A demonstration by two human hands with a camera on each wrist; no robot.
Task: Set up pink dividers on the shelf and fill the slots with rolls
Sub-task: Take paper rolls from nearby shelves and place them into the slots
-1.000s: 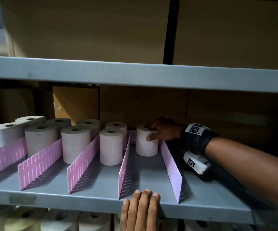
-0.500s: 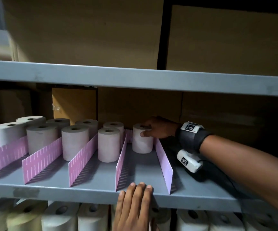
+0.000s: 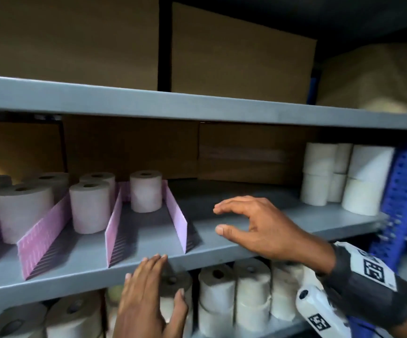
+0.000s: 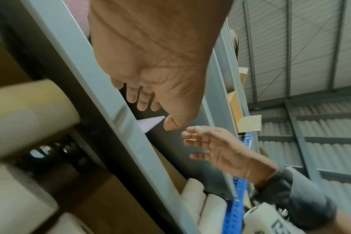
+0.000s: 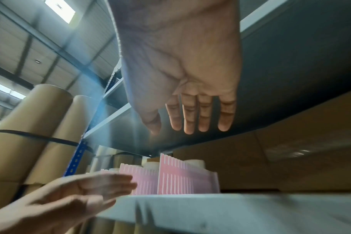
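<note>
The right hand point(image 3: 263, 228) hangs palm down, holding nothing, its fingers point(image 5: 203, 117) straight and slightly spread, the thumb held apart beneath them. A dark wrist strap point(image 3: 366, 284) with a white coded tag wraps its wrist. The left hand point(image 3: 146, 296) lies flat, fingers point(image 3: 153, 261) straight and together, thumb out to the side.

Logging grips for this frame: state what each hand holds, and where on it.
Nothing is held. The right hand hangs open above the shelf; the left hand rests open-fingered on its front edge.
</note>
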